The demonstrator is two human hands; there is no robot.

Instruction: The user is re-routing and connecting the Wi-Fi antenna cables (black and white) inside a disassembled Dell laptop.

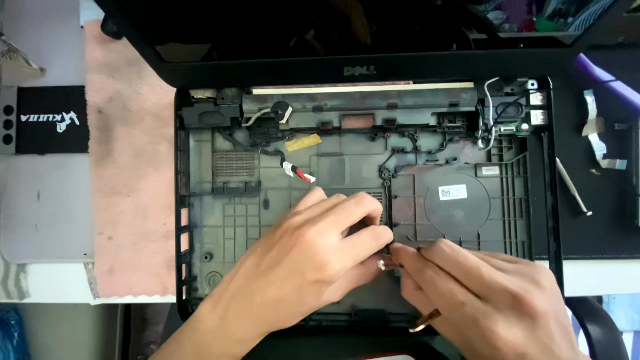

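1. Cloth (130,167), pink, lies left of the shell (227,220); the worktop (47,280) carries both.
2. Left hand (313,257) rests on the shell's middle, fingers curled by a small metal part (385,265); steadying there looks wise.
3. Right hand (480,293) pinches that part at the fingertips; grip narrow, best kept light.
4. Tool (573,187) lies right of the shell.

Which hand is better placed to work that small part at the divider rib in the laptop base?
Right, probably. The right hand has its fingertips pinched at the small part by the rib, while the left hand lies flatter on the laptop base, bracing.
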